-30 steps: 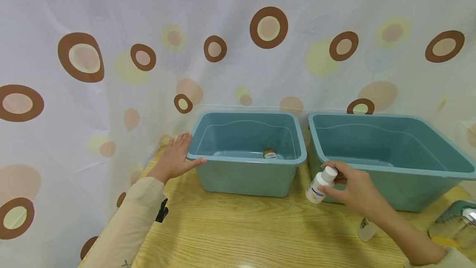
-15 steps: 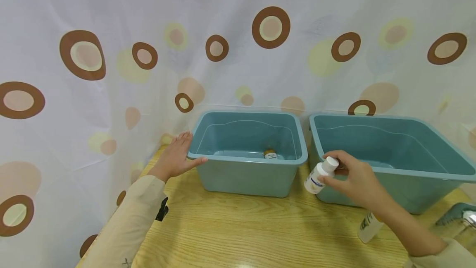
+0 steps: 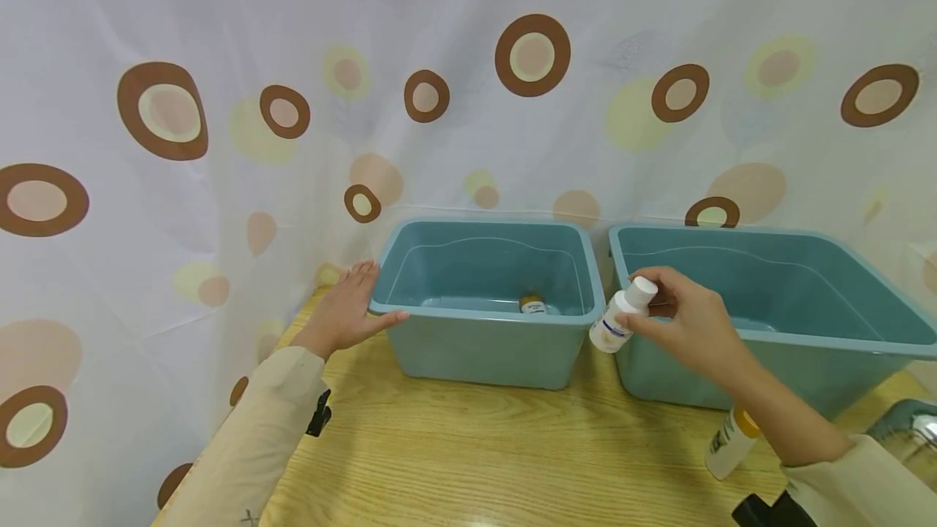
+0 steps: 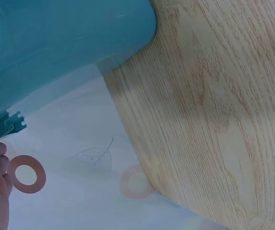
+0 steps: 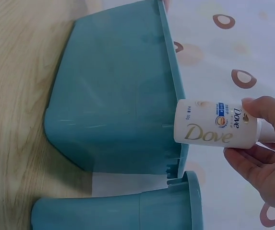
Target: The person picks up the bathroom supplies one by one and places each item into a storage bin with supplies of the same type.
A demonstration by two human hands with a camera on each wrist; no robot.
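Observation:
Between thumb and fingers, my right hand (image 3: pixel 691 324) pinches a small white Dove bottle (image 3: pixel 621 315) near its cap. The bottle tilts, base toward the lower left, at the front corner where the two teal tubs nearly meet. In the right wrist view the bottle (image 5: pixel 216 123) overlaps the left tub's rim, its Dove label facing the camera. My left hand (image 3: pixel 347 311) rests on the left corner of the left tub (image 3: pixel 483 348), fingers straight and thumb along the rim. Inside that tub lies a small container with an orange cap and white label (image 3: pixel 532 304).
The right tub (image 3: pixel 732 364) stands beside the left one, against a patterned curtain (image 3: pixel 468 145). A white bottle with an orange cap (image 3: pixel 730 443) is on the wooden table (image 3: pixel 468 446) below my right forearm. A clear jar (image 3: pixel 911 437) sits at the right edge.
My right hand has raised the Dove bottle up and slightly left, to the left tub's rim level. More of the orange-capped bottle on the table shows now. The left hand stays put.

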